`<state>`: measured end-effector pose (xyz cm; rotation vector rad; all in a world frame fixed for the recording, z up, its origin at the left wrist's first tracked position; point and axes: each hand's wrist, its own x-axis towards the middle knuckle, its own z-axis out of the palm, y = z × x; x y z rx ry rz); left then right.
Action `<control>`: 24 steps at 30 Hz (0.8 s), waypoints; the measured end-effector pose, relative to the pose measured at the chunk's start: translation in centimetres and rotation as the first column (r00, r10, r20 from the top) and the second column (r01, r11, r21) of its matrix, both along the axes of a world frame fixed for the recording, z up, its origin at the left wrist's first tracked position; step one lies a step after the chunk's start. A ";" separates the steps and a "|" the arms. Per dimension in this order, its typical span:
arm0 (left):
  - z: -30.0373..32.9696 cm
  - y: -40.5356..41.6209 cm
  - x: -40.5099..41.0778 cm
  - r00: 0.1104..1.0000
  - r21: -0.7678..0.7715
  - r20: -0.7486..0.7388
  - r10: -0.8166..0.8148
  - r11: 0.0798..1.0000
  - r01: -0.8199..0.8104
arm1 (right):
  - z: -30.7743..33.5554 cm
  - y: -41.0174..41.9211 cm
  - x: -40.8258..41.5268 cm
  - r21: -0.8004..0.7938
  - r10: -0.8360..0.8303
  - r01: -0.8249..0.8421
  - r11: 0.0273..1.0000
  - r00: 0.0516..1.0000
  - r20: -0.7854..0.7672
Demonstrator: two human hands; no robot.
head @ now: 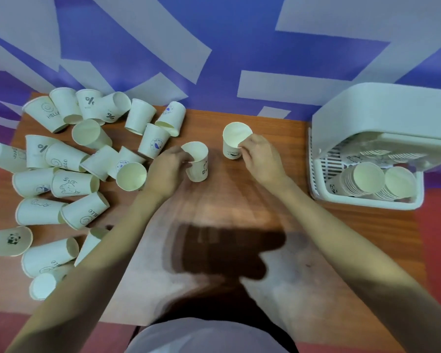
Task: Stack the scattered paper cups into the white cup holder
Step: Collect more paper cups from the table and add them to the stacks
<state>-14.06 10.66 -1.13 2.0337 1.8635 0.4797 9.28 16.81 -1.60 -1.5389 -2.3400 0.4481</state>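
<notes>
Wooden and reddish-brown, the table (pixel 239 200) carries everything, and from where I stand the job looks partly done. At its right edge sits the white plastic cup holder (pixel 367 202), already housing two nested stacks. A big heap of scattered white paper cups (pixel 69 169), printed with small doodles, lies tumbled across the left side. Each hand is grasping one upright cup near the table's middle: the left hand (pixel 167 171) wraps a cup (pixel 199 161), the right hand (pixel 261 155) pinches another (pixel 233 143) at its rim. I'd guess nesting these two comes next, mouths aligned, before carrying them rightwards to the holder.
</notes>
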 end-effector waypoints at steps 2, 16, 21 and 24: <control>0.4 -1.3 1.6 0.999 0.047 0.048 -0.005 0.999 0.003 | 1.0 -1.8 2.2 0.055 -0.008 0.010 0.998 0.999 -0.046; 5.4 -2.5 17.5 0.939 0.245 0.146 -0.310 0.931 0.269 | 5.8 -12.1 20.1 0.290 -0.303 0.399 0.870 0.896 -0.324; 7.8 -0.8 24.0 0.888 0.341 0.152 -0.435 0.866 0.366 | 6.0 -13.1 25.9 0.367 -0.414 0.547 0.752 0.826 -0.384; 8.5 0.4 27.5 0.865 0.361 0.147 -0.480 0.840 0.404 | 6.0 -13.0 28.2 0.364 -0.480 0.601 0.712 0.794 -0.372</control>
